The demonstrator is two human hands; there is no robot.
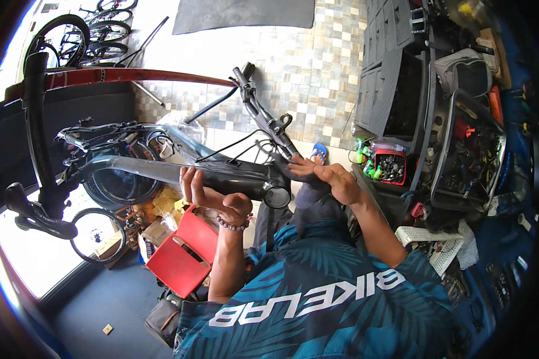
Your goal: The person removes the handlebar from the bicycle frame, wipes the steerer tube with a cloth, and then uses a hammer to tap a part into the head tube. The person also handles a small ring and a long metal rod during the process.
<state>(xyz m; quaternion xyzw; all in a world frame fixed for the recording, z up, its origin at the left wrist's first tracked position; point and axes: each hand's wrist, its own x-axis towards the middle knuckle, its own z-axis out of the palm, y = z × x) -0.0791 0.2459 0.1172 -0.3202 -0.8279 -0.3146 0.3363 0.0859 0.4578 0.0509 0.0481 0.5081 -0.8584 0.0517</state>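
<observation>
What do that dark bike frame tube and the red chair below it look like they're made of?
The frame tube looks like carbon or painted metal: smooth, glossy black-grey, with soft highlights; part of it seems wrapped in clear film. The left hand grips it. The red chair looks like moulded plastic, evenly matte.

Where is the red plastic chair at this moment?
In the head view, the red plastic chair stands low and left of centre, just beside the person's left forearm and below the black bicycle frame that the left hand grips.
</observation>
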